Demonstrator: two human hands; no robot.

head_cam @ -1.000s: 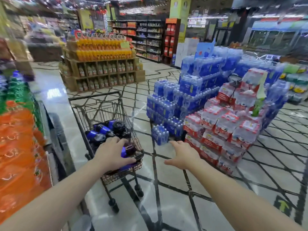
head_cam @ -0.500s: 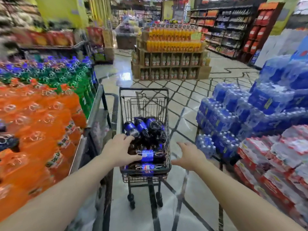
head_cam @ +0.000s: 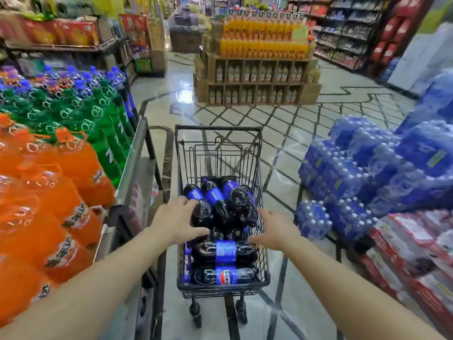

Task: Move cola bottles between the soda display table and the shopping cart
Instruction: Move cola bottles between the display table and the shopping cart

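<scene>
So the cola bottles [head_cam: 221, 204] are all piled in your shopping cart [head_cam: 266, 280], lying on their sides right under both hands. Your left hand [head_cam: 175, 220] has its grip spread wide, fingers resting on a bottle at the left of the pile. Your right hand [head_cam: 275, 229] is loose too, holding nothing, over the cart's right rim. Left of your left hand sits the soda counter [head_cam: 131, 158] with orange bottles [head_cam: 56, 192] and green bottles [head_cam: 98, 119]. Out past your right hand are blue water packs [head_cam: 367, 173]

Water packs [head_cam: 362, 173] right; juice display [head_cam: 259, 69] ahead
</scene>
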